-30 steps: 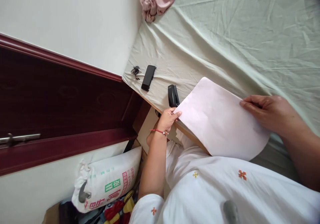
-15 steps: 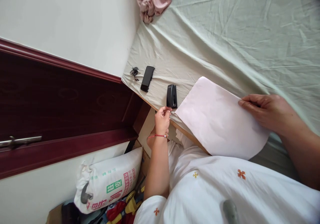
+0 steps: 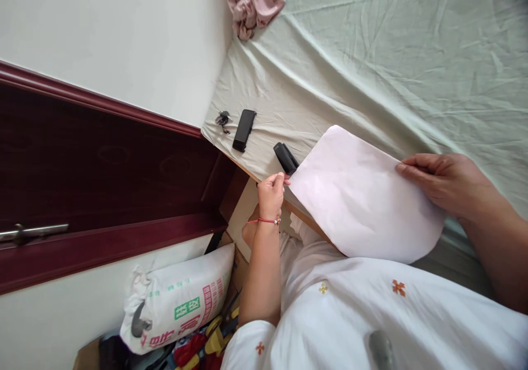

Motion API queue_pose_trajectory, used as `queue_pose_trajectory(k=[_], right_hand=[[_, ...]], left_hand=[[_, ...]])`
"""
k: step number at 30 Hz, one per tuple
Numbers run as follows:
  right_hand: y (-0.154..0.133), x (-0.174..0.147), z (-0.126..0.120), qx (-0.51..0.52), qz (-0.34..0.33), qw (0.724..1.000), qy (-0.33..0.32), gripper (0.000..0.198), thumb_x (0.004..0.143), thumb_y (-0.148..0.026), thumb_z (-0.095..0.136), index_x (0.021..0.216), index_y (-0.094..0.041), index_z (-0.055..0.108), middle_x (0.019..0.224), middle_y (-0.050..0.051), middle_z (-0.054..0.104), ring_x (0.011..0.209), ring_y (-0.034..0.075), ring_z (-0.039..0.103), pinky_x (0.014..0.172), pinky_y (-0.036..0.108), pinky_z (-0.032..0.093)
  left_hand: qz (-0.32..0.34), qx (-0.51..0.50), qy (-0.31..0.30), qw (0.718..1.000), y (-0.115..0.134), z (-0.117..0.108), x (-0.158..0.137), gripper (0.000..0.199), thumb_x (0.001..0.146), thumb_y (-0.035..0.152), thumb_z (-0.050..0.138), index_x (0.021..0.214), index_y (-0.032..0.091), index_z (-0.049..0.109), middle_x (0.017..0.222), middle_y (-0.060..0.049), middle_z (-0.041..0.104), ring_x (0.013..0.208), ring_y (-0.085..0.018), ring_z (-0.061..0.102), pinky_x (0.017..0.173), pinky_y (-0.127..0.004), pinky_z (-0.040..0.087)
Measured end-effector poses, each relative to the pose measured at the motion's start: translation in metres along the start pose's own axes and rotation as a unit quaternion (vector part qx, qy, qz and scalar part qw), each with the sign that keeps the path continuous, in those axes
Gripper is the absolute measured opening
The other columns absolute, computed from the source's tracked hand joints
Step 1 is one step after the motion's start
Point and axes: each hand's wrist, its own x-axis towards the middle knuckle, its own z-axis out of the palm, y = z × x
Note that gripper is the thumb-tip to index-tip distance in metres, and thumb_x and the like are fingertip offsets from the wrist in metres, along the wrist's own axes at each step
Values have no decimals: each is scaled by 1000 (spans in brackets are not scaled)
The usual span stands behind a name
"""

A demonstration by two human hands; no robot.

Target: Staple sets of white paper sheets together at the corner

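Observation:
A white sheet of paper lies slanted across the bed's edge, its near side curving down by my lap. My right hand pinches its right edge between thumb and fingers. A black stapler rests on the bedsheet, with its lower right end against the paper's left edge. My left hand, a red cord on its wrist, is closed just below the stapler at the paper's left corner. Its fingertips meet right by both things; what lies between them is too small to make out.
A black oblong object and a bunch of keys lie left of the stapler on the pale green bedsheet. Pink cloth is bunched against the wall. A printed white sack stands below, by the dark red door.
The stapler has turned, its lower end swinging right to the paper's edge. My left hand has shifted slightly right toward the paper's corner. My right hand keeps its hold on the paper.

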Motion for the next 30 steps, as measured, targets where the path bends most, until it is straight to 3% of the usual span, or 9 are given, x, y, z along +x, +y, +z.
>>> queue_pose_trajectory(k=[6,11,15,21,24,27,30], right_hand=[[-8,-3,1,25,36,999,0,37,82,-54,63,91,-21,76,63,1,69,48,14,53,41,24,36],[-7,-3,0,-9,30,999,15,37,81,-53,61,90,-21,76,62,1,68,47,14,52,42,24,35],[-7,-4,0,-20,27,999,21,36,81,-54,61,89,-22,77,61,1,67,48,13,51,43,24,35],[-9,-5,2,-22,38,998,47,33,81,-52,62,88,-24,77,63,0,68,50,13,52,44,24,35],[-11,-5,1,-17,46,997,55,34,80,-52,61,88,-23,77,61,0,65,48,13,50,43,25,34],[-12,-6,1,-19,41,997,59,34,79,-52,61,88,-23,78,61,0,65,49,13,50,44,25,34],[-13,-7,1,-25,39,997,60,36,79,-53,60,89,-23,78,62,0,65,50,13,50,45,26,35]], left_hand=[[13,-12,31,999,-10,7,3,18,75,28,71,87,15,73,73,-2,70,67,-13,60,67,-24,46],[-30,55,-13,998,-17,11,7,13,74,28,73,75,15,72,68,-2,68,63,-13,56,65,-26,43],[-26,86,-31,996,-17,12,8,18,77,32,72,69,16,70,65,-1,66,62,-13,53,64,-26,40],[-22,56,-22,998,-16,15,10,16,79,25,68,66,16,65,58,4,57,58,-11,47,60,-24,37],[-13,42,-1,999,-19,16,12,10,80,22,67,73,16,69,64,1,63,61,-12,53,62,-24,41],[55,54,60,995,-20,12,12,15,84,24,66,92,15,73,87,-6,73,75,-15,65,74,-27,51],[192,102,96,971,-14,5,6,28,91,31,63,113,16,74,119,-14,73,103,-21,71,90,-33,56]])
